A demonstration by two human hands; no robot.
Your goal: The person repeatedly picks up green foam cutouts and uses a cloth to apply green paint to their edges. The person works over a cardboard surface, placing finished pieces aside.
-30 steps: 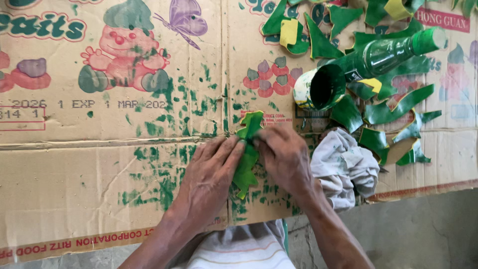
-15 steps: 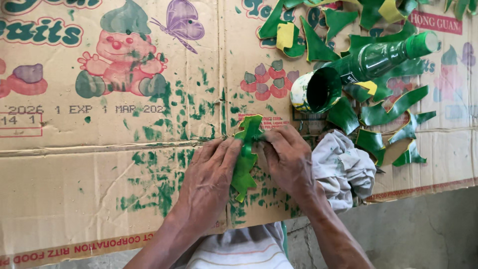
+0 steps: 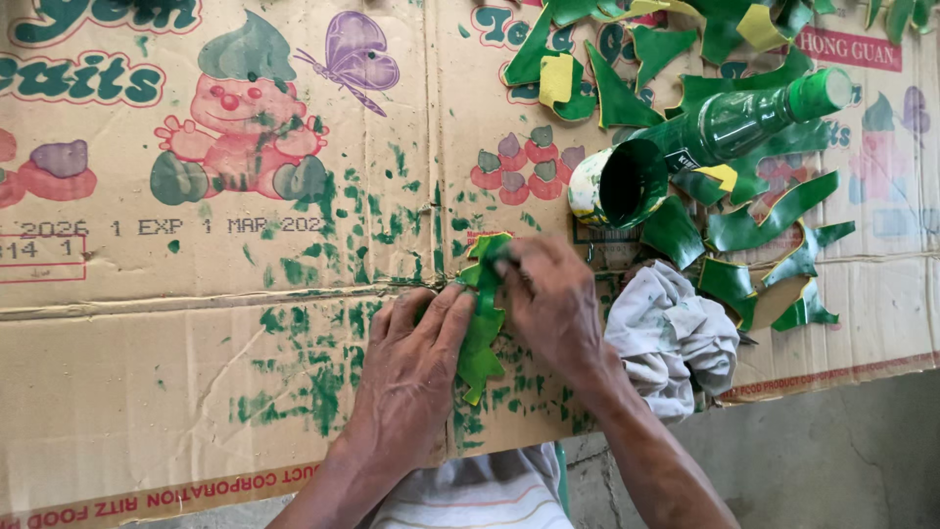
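Both hands work on one green leaf-shaped piece (image 3: 482, 323) lying on the flattened cardboard (image 3: 196, 392), near the middle of the sheet. The left hand (image 3: 411, 367) lies flat with its fingers pressed on the piece's left edge, pinning it down. The right hand (image 3: 553, 304) has its fingers curled together over the upper part of the piece; whether it holds a brush or some other tool under them cannot be told.

The piece already looks green over most of its face, with a little yellow at its near tip, so by my reading its coating is nearly done. Far right, a heap of finished green pieces (image 3: 744, 206) lies spread out, some showing yellow undersides. Among them a cut-off cup (image 3: 617, 186) holds dark green paint beside a green bottle (image 3: 744, 118). A stained rag (image 3: 671, 338) sits just right of the right hand. Green smears mark the cardboard all around the hands.
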